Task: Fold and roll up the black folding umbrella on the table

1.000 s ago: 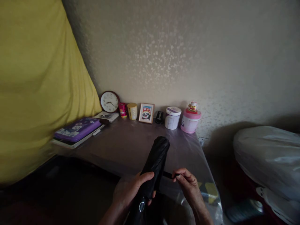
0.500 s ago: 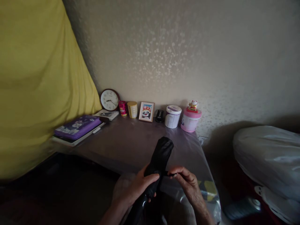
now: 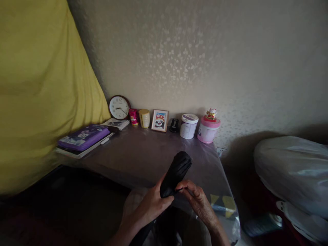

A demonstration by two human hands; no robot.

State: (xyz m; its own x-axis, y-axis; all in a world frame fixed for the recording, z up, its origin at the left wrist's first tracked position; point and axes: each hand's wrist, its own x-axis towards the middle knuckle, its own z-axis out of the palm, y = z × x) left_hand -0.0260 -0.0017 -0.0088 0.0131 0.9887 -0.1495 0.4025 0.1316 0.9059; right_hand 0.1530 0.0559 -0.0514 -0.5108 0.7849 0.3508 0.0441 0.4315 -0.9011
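A rolled-up black folding umbrella (image 3: 176, 173) slants over the near side of the table, its broad end pointing up and away from me. My left hand (image 3: 155, 202) is wrapped round its middle, thumb across the front. On the umbrella's right side my right hand (image 3: 196, 198) pinches the short dark strap, which mostly hides between thumb and forefinger. The umbrella's lower part runs down into shadow below my left hand.
Along the wall stand a round clock (image 3: 119, 107), a pink can (image 3: 133, 117), a yellow-lidded jar (image 3: 144, 119), a panda picture frame (image 3: 160, 121) and two tubs (image 3: 189, 126). A purple case (image 3: 84, 137) lies left. White bags (image 3: 294, 167) are at right.
My right hand has moved left with the strap, from apart to right against the umbrella. The umbrella looks more tightly rolled and has shifted slightly right.
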